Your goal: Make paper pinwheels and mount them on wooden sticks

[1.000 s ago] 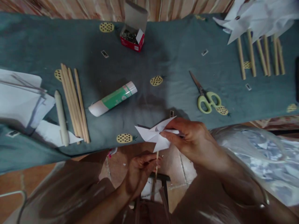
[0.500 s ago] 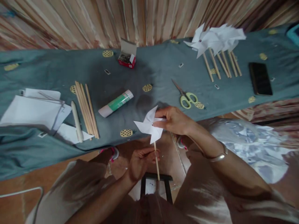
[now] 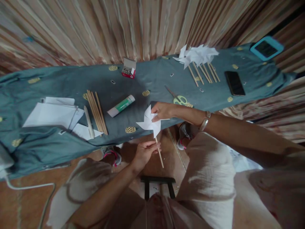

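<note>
A white paper pinwheel on a wooden stick is held up at the table's front edge. My left hand pinches the stick below the blades. The fingers of my right hand are closed on the pinwheel near its centre pin, and they hide part of the right blades. Up and to the left of the pinwheel lies a green and white glue stick. Green-handled scissors rest just beyond my right wrist.
Several finished pinwheels lie at the back right, near a black phone and a blue-framed device. An open red box of pins, wooden sticks, a white marker and paper sheets are on the cloth-covered table.
The view has shifted, bringing the blue-framed device fully into sight. Both hands keep hold of the pinwheel; more of its stick's lower end now shows against the floor.
</note>
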`<state>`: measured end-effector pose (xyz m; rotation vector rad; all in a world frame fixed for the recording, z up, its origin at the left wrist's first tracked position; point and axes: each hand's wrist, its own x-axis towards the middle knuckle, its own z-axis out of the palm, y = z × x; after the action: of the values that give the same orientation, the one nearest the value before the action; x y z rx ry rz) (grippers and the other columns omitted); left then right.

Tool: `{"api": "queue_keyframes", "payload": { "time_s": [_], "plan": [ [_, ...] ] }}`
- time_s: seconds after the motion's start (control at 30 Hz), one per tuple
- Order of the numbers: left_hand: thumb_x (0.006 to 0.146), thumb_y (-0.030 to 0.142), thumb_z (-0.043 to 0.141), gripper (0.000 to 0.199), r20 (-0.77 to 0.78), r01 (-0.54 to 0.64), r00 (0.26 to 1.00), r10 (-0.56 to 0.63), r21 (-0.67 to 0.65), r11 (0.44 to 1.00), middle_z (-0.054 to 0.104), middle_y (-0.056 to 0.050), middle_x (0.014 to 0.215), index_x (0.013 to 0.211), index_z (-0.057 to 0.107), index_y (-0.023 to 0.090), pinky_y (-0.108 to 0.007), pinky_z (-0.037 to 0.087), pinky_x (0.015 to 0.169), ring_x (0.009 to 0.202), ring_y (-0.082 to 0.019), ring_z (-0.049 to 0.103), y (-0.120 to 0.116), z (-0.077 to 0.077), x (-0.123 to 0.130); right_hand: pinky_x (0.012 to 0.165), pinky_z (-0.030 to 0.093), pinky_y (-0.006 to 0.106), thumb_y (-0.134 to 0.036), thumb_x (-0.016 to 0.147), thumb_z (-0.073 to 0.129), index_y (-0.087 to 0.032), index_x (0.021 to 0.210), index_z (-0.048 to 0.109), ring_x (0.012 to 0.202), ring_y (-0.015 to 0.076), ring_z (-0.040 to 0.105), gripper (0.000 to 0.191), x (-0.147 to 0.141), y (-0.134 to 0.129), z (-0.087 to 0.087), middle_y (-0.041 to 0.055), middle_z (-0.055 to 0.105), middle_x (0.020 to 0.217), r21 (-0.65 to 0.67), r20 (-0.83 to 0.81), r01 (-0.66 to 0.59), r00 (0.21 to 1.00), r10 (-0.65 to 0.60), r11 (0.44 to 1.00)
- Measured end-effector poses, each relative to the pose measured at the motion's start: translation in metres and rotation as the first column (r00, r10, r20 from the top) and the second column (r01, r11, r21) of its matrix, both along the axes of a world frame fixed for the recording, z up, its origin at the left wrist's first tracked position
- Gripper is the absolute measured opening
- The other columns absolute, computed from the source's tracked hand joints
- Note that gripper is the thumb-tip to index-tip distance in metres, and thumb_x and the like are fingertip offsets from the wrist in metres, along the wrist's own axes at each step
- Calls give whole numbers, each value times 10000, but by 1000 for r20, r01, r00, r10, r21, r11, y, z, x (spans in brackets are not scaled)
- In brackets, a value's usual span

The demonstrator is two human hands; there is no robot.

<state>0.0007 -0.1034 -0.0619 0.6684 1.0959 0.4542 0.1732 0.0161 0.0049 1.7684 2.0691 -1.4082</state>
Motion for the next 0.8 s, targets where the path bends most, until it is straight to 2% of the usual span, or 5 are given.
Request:
{"api": "queue_keyframes", "payload": {
  "time_s": [0.17, 0.4, 0.63, 0.8],
  "plan": [
    [445, 514, 904, 461, 62, -5, 998, 5, -4, 1000, 691, -33, 610, 640, 746, 127, -227, 516, 603, 592, -125, 636, 1, 3, 4, 651, 441, 215, -134, 757, 686, -96, 921, 753, 748, 136, 620, 182, -8, 4, 9, 35, 742, 850, -65, 126, -38, 991, 46, 997],
    [488, 495, 896, 441, 124, 9, 992, -9, -3, 1000, 698, -51, 678, 665, 747, 120, -251, 527, 628, 617, -126, 627, 0, 3, 6, 658, 459, 236, -154, 776, 678, -101, 943, 765, 778, 162, 636, 196, -18, 3, 22, 52, 746, 857, -59, 232, -76, 969, 88, 995],
    [477, 476, 902, 421, 156, -2, 988, 5, -19, 1000, 698, -46, 691, 658, 748, 128, -250, 527, 633, 632, -123, 621, -1, 3, 7, 625, 440, 241, -154, 744, 695, -106, 777, 754, 733, 164, 612, 83, -23, 9, 26, 35, 705, 742, -82, 294, -122, 945, 141, 989],
    [457, 483, 905, 426, 196, -22, 980, 29, -35, 999, 686, -37, 686, 632, 740, 131, -256, 528, 654, 648, -121, 612, -2, 3, 13, 616, 424, 261, -158, 759, 685, -107, 761, 740, 707, 163, 598, 76, -25, 4, 29, 49, 697, 764, -65, 293, -73, 952, 89, 995]
  ]
}}
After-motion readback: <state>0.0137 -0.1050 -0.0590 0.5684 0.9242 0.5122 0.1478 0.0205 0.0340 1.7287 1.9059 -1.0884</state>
